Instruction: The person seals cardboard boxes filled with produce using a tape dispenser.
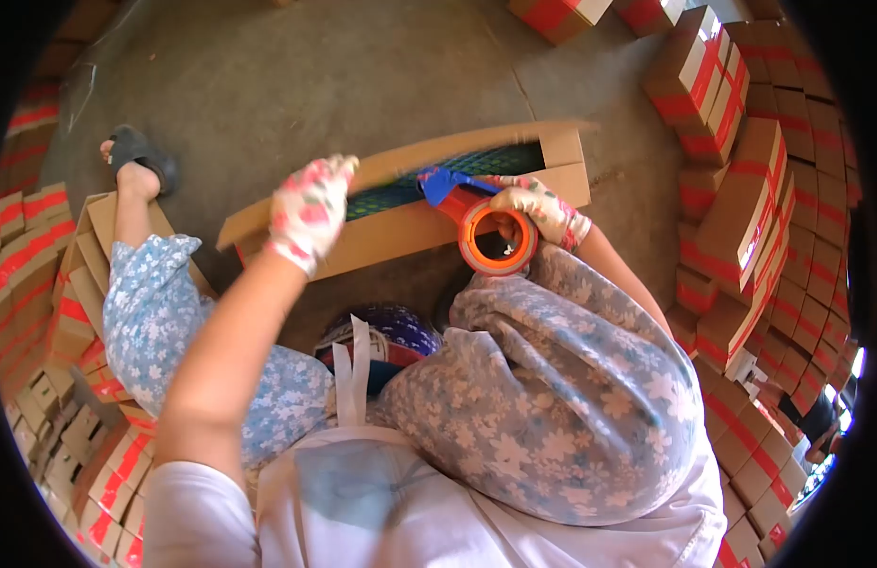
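Note:
A long, narrow cardboard box (400, 237) lies in front of me with its long flaps raised. Dark green and blue patterned contents (438, 180) show through its opening. My left hand (310, 213), in a white glove with a red floral print, is over the left part of the box. Its fingers are closed at the edge of the far flap (457, 142), which looks blurred. In a matching glove, my right hand (542, 208) grips a tape dispenser (448, 185) with a blue head and an orange roll, above the near flap at the right end.
Stacks of cartons with red tape (741, 208) line the right side. More taped cartons (26, 246) stand on the left, near my sandalled foot (143, 161). A round stool with a purple pattern (391, 327) is beneath me. Concrete floor (363, 76) lies beyond the box.

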